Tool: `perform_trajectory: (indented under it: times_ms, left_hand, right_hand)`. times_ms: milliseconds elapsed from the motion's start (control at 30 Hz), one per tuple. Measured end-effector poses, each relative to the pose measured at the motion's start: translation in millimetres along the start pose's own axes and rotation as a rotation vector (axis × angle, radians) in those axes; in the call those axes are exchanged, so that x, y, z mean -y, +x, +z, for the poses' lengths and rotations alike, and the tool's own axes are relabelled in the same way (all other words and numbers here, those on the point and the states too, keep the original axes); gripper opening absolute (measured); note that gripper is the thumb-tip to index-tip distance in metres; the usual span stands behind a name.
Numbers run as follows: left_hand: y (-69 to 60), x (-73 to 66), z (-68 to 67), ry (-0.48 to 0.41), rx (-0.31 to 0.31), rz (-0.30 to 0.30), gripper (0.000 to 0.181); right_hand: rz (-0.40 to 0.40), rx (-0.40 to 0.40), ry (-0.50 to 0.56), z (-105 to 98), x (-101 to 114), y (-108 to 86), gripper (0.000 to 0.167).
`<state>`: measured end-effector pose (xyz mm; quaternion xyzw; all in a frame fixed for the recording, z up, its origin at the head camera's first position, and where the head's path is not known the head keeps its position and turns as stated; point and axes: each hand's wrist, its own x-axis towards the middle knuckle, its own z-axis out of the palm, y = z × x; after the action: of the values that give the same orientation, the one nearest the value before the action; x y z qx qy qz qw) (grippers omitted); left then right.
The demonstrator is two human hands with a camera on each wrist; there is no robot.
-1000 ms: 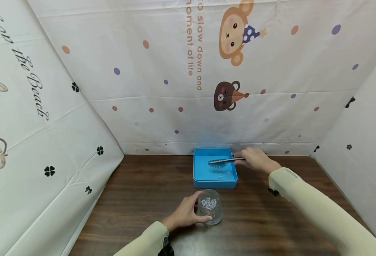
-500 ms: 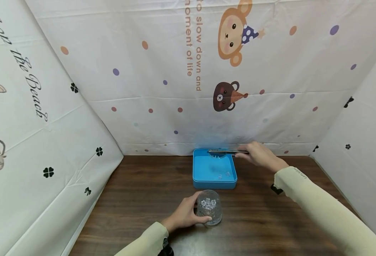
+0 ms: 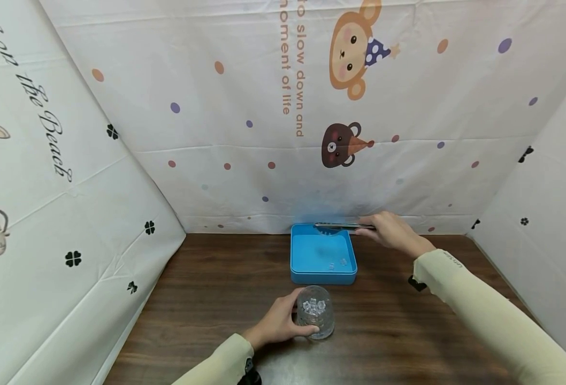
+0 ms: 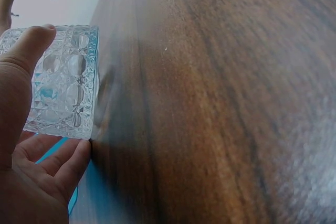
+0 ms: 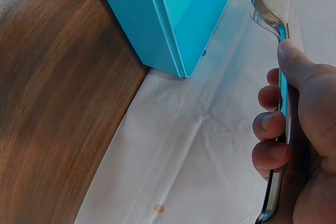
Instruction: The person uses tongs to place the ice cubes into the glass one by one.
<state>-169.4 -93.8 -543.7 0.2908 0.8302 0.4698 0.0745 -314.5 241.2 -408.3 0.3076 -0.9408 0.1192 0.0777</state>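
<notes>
My left hand [image 3: 279, 320] grips a clear cut-glass tumbler [image 3: 325, 324] standing on the table, thumb on the near side. Several small clear ice-like cubes [image 3: 314, 306] lie inside it. Beyond the tumbler sits a shallow blue box [image 3: 322, 278] with a couple of clear cubes [image 3: 331, 266] near its front right corner. My right hand [image 3: 390, 231] holds metal tongs [image 3: 344, 226] with forked ends over the box's far rim. In the right wrist view, fingers and thumb wrap the tongs [image 5: 286, 124]; no cube is discernible between the tips [image 5: 266, 6].
A brown wood-grain table [image 3: 225, 278] carries everything. White printed cloth [image 3: 244, 187] hangs right behind the blue box, with more cloth [image 3: 95, 224] along the left side and another panel [image 3: 543, 230] on the right.
From low inside the blue box, the tongs and my right hand have risen toward its far rim, holding nearly still over the last half second. Left hand and tumbler stay put.
</notes>
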Motion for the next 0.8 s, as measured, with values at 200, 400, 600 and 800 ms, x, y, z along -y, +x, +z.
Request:
perform_trajectory:
  times_ms: [200, 400, 600, 800]
  left_hand:
    - [-0.3, -0.5, -0.9, -0.008, 0.004, -0.008, 0.079]
    - [-0.2, -0.1, -1.5, -0.002, 0.007, -0.008, 0.079]
    - [0.4, 0.5, -1.2, -0.001, 0.007, 0.001, 0.08]
    - [0.9, 1.0, -0.5, -0.003, 0.008, -0.003, 0.08]
  right_hand:
    - [0.002, 0.008, 0.011, 0, 0, -0.8, 0.039]
    - [-0.002, 0.005, 0.007, 0, 1, -1.9, 0.039]
    - [-0.033, -0.018, 0.019, -3, 3, -6.3, 0.037]
    - [-0.115, -0.069, -0.004, -8, 15, -17.5, 0.019]
